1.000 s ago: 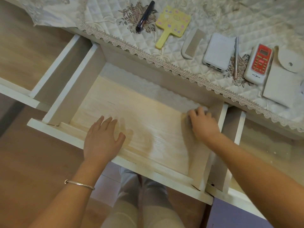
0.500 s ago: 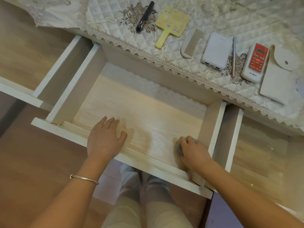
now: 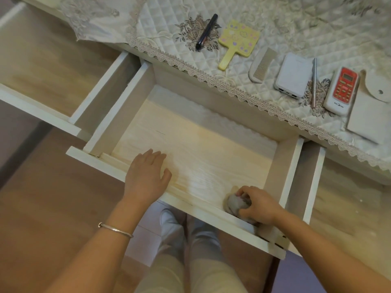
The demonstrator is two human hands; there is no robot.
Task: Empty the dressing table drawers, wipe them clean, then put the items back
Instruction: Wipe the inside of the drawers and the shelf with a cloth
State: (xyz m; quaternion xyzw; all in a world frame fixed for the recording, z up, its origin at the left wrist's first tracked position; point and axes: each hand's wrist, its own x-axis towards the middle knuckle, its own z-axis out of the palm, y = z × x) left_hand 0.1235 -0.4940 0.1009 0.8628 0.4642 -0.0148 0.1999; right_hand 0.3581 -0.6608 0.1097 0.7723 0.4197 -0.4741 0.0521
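The middle drawer (image 3: pixel 135 98) is pulled out, with nothing on its pale wood bottom but my hands and a rag. My left hand (image 3: pixel 146 176) lies flat over the drawer's front rim, fingers apart, holding nothing. My right hand (image 3: pixel 259 205) is closed on a crumpled grey rag (image 3: pixel 234 205) in the drawer's front right corner, pressing it against the bottom. On the quilted table cover (image 3: pixel 169 28) lie a black pen (image 3: pixel 206 31), a yellow hand mirror (image 3: pixel 237 42), a comb (image 3: pixel 262 65), a white power bank (image 3: pixel 293 75), a thin metal stick (image 3: pixel 313 81), a red-and-white remote (image 3: pixel 341 90) and a white pouch (image 3: pixel 370 115).
The left drawer (image 3: pixel 99 87) and the right drawer (image 3: pixel 315 182) are also pulled out on either side. The lace trim of the cover (image 3: pixel 211 81) hangs over the table's front edge. My legs and white shoes (image 3: pixel 169 225) are below the middle drawer.
My right hand has slid with the rag from the drawer's back right corner along the right wall to the front right corner. My left hand has stayed on the front rim.
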